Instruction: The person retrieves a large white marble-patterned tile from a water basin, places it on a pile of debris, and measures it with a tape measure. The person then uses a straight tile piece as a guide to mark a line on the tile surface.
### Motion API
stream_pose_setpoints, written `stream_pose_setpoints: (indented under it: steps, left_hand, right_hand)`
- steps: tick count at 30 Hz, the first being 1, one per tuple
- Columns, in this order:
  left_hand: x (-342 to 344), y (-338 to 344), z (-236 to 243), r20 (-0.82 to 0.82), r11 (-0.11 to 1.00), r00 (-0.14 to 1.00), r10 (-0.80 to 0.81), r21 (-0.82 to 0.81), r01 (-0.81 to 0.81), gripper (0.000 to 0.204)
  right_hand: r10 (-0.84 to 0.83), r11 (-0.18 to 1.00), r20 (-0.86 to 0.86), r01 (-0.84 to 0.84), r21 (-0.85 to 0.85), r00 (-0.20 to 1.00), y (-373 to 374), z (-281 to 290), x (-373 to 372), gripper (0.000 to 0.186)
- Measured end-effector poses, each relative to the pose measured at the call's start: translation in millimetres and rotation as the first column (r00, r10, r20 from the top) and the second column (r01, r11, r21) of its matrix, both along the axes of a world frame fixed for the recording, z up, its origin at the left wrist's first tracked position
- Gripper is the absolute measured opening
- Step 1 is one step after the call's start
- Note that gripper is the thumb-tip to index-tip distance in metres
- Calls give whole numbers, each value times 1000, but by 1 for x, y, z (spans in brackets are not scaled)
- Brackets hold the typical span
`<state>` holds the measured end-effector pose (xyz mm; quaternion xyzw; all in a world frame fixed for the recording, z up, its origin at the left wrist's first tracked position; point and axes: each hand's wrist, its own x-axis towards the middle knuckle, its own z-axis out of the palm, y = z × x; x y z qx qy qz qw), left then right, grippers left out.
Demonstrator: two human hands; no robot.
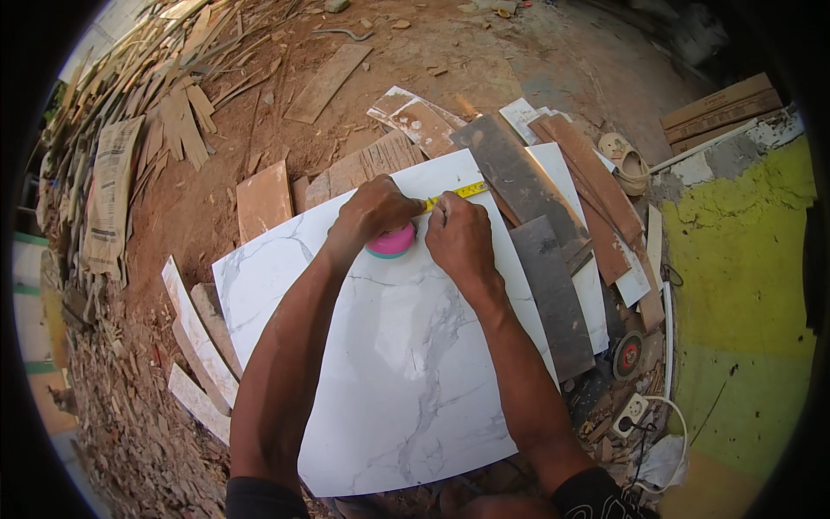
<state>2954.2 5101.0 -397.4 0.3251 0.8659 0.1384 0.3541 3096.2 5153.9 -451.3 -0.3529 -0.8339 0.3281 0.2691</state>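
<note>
A large white marble-patterned tile [406, 363] lies flat on the ground in front of me. My left hand [373, 212] is closed over a round pink tape measure case [393, 242] resting on the tile near its far edge. The yellow tape blade [458, 194] runs out to the right along that edge. My right hand [458, 235] pinches the blade just right of the case, fingertips pressed to the tile.
Grey and brown tile strips [545, 259] lie right of the big tile, white offcuts [199, 346] to its left. An angle grinder disc [628, 355] and a power socket [631, 413] sit at lower right. Wood scraps [164, 95] pile at upper left; a sandal [627, 160] lies at the right.
</note>
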Motion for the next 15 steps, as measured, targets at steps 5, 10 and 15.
stream_pose_setpoints:
  steps: [5,10,15]
  left_hand:
    - [-3,-1,-4,10,1000,1000,10,-3,-9,58]
    - [-4,-1,-5,-2,999,999,-35,22,35,57]
    - [-2,0,-3,7,1000,1000,-20,6,19,55]
  right_hand:
    - [13,1000,14,-13,2,1000,0,-3,-2,11]
    - [69,985,182,-38,-167,981,2,12,0,18]
    - [69,989,180,-44,-141,981,2,10,0,17]
